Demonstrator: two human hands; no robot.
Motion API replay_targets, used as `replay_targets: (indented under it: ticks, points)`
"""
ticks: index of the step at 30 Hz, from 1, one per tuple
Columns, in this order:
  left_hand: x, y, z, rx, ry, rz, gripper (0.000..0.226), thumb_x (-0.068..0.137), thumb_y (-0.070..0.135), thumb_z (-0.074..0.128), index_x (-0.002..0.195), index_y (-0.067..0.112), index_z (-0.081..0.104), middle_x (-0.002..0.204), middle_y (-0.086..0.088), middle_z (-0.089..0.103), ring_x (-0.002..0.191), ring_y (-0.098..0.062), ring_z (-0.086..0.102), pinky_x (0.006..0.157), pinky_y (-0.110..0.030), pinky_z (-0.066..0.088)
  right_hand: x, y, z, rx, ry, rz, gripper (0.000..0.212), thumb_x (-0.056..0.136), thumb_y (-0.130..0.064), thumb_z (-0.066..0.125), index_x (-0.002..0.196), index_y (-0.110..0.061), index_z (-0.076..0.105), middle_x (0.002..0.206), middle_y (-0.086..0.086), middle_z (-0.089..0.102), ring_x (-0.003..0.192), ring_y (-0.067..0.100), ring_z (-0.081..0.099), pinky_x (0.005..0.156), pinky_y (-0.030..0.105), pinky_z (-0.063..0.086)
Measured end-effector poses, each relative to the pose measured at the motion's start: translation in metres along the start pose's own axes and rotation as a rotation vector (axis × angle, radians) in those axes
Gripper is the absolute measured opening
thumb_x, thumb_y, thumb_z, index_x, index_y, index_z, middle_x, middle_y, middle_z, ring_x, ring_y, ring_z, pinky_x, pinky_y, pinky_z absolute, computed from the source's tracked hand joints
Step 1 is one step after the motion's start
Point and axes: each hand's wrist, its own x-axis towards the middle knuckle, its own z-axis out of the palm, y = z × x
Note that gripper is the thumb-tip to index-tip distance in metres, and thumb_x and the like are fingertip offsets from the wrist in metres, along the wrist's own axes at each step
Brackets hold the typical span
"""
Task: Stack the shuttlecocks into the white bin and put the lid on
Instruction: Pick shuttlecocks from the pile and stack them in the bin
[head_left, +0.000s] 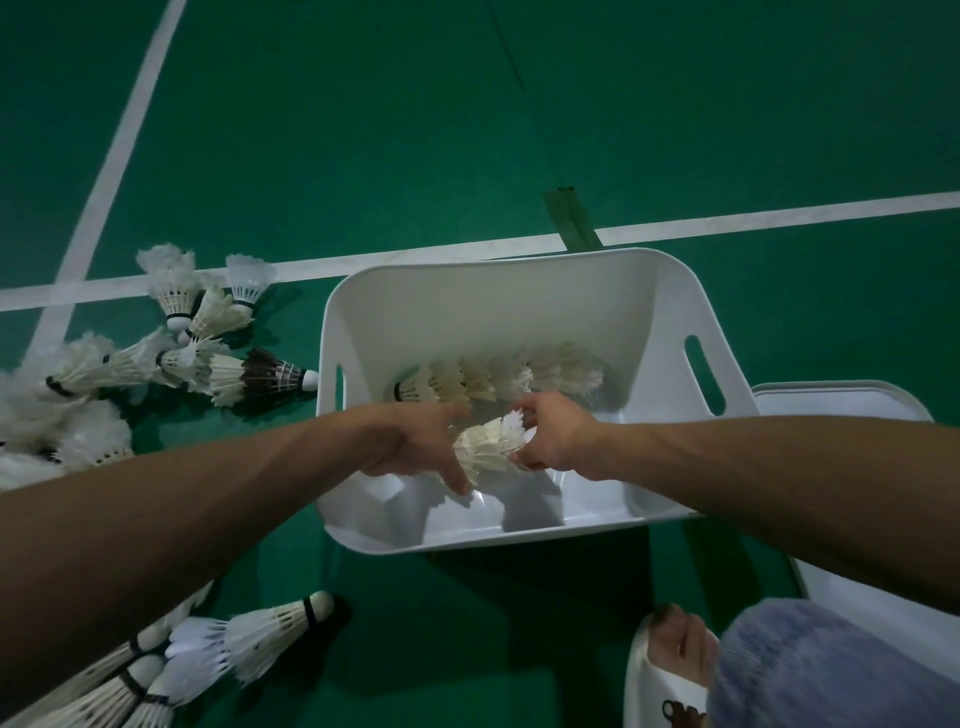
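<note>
1. Nearest the camera, at the lower right, a bare foot in a white slipper (670, 654) rests on the green floor (467, 130), beside a knee in blue-grey cloth (821, 670).
2. At the lower left, long nested stacks of shuttlecocks (218, 644) lie on the floor with black-banded cork ends, partly hidden under the left forearm.
3. Both bare arms reach forward into the white bin (571, 265), which sits on the floor straight ahead.
4. Inside the bin, the hands are close together, one at each end of a short stack (488, 447) of nested white shuttlecocks, held above the bin's bottom on the near side.
5. The left hand (415, 441) holds the stack's left end, one finger pointing down towards the bin's bottom; its exact grip is partly hidden.
6. The right hand (556, 436) curls its fingers round the feathered right end.
7. Just beyond the hands, a longer row of nested shuttlecocks (493, 376) lies on its side across the bin's bottom, cork end to the left.
8. To the bin's right, the white lid (841, 400) lies flat on the floor, partly hidden by the right forearm.
9. Left of the bin, loose shuttlecocks (208, 322) are scattered on the floor, one with dark feathers (265, 374) pointing its cork at the bin wall.
10. Farther off, white court lines (779, 213) cross the floor, with a strip of green tape (571, 218) over one.
</note>
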Motion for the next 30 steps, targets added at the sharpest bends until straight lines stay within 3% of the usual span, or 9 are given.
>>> replay_targets:
  ticks: [3,8,11,15,18,20,23,27,30]
  points:
    - [0.001,0.000,-0.001,0.005,0.012,0.001,0.094,0.075,-0.004,0.073,0.150,0.025,0.023,0.150,-0.011,0.034,0.121,-0.026,0.046,0.104,-0.035,0.039,-0.001,-0.001,0.000,-0.098,0.045,-0.059,0.073,0.076,-0.003,0.078,0.139,-0.012,0.043,0.124,0.009,0.058,0.109,0.026,0.058,0.087,0.036,0.056]
    - [0.003,0.001,-0.003,-0.016,0.019,-0.004,0.094,0.075,-0.003,0.074,0.149,0.029,0.025,0.152,-0.009,0.030,0.126,-0.030,0.044,0.106,-0.043,0.040,-0.003,0.006,0.000,-0.010,0.054,-0.010,0.069,0.070,-0.006,0.083,0.129,-0.006,0.045,0.123,0.006,0.060,0.106,0.025,0.061,0.085,0.038,0.057]
    - [0.002,0.002,-0.005,0.006,0.063,0.001,0.090,0.077,0.002,0.074,0.148,0.032,0.027,0.149,-0.009,0.034,0.119,-0.031,0.050,0.096,-0.041,0.048,-0.007,0.002,-0.008,-0.033,0.035,-0.045,0.071,0.068,-0.009,0.085,0.127,-0.005,0.046,0.120,0.007,0.061,0.105,0.022,0.060,0.087,0.032,0.054]
    - [-0.004,0.003,-0.008,0.144,0.170,0.044,0.089,0.077,0.013,0.077,0.147,0.032,0.026,0.137,-0.009,0.045,0.105,-0.028,0.057,0.083,-0.039,0.056,-0.019,-0.004,-0.018,-0.207,0.064,-0.086,0.056,0.067,-0.020,0.087,0.112,-0.005,0.059,0.107,0.008,0.066,0.103,0.023,0.063,0.093,0.038,0.052]
    - [-0.016,0.006,-0.009,0.279,0.279,0.138,0.089,0.078,0.019,0.077,0.149,0.022,0.024,0.143,-0.010,0.043,0.114,-0.028,0.054,0.092,-0.036,0.051,-0.035,-0.011,-0.027,-0.368,0.055,-0.129,0.048,0.072,-0.025,0.084,0.109,-0.003,0.064,0.108,0.009,0.068,0.098,0.022,0.064,0.089,0.034,0.052]
    - [-0.029,0.009,-0.010,0.420,0.390,0.215,0.084,0.080,0.026,0.076,0.148,0.016,0.027,0.147,-0.007,0.040,0.124,-0.026,0.047,0.098,-0.029,0.040,-0.047,-0.020,-0.034,-0.557,0.055,-0.198,0.049,0.076,-0.031,0.080,0.115,-0.005,0.064,0.114,0.007,0.067,0.102,0.022,0.062,0.090,0.031,0.050]
    - [-0.054,0.014,-0.012,0.526,0.514,0.319,0.076,0.082,0.033,0.072,0.144,0.013,0.034,0.146,-0.007,0.041,0.127,-0.024,0.044,0.103,-0.029,0.035,-0.066,-0.044,-0.039,-0.735,0.097,-0.321,0.054,0.079,-0.037,0.076,0.124,-0.011,0.060,0.124,0.006,0.063,0.109,0.022,0.059,0.092,0.031,0.046]
    - [-0.094,0.011,-0.024,0.573,0.671,0.400,0.070,0.081,0.035,0.072,0.140,0.018,0.040,0.142,-0.005,0.041,0.126,-0.021,0.042,0.107,-0.031,0.032,-0.093,-0.092,-0.035,-0.746,0.186,-0.511,0.052,0.081,-0.037,0.074,0.126,-0.016,0.057,0.127,0.002,0.061,0.107,0.018,0.057,0.088,0.027,0.043]
    - [-0.124,-0.011,-0.041,0.540,0.771,0.355,0.067,0.081,0.035,0.072,0.139,0.018,0.043,0.139,-0.008,0.040,0.124,-0.023,0.043,0.107,-0.033,0.034,-0.112,-0.128,-0.020,-0.715,0.223,-0.642,0.053,0.082,-0.038,0.073,0.127,-0.016,0.057,0.128,0.002,0.060,0.106,0.016,0.056,0.084,0.021,0.038]
